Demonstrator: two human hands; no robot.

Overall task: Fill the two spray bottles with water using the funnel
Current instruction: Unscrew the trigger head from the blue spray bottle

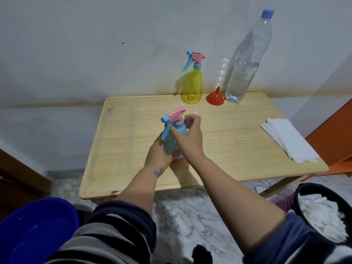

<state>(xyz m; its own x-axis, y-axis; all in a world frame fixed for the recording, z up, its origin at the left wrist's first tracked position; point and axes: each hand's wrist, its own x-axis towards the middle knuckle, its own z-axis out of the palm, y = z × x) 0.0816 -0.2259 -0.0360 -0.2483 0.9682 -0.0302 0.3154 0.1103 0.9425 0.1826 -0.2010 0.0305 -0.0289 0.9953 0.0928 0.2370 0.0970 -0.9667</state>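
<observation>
The person is standing at the small wooden table [219, 149] and is working on the blue spray bottle [174, 139], which is standing upright near the middle of the tabletop. The left hand [159, 155] is gripping the lower body of the bottle, with the fingers curled around it. The right hand [190, 136] is holding the neck just under the pink and blue trigger head [174, 116]; the thumb and the fingers are curled around the collar there. I cannot tell how tightly they are pinching it.

To my judgement, this is the opening step: the person is unscrewing the trigger head so that the bottle can be filled. The head is sitting on the neck and seems not yet off.

The other things are waiting at the back edge of the table, near the wall. The yellow spray bottle [192, 86] is standing there with its head on. Just beside it the red funnel [215, 98] is lying with the wide mouth down, and it is touching or almost touching the big clear water bottle [245, 60], which is partly full and closed with a blue cap [267, 13].

The next move is probably asking for lifting the head away, then bringing the funnel over and setting its spout into the open neck. White paper napkins [289, 140] are lying at the right edge, useful if water is spilling.
</observation>
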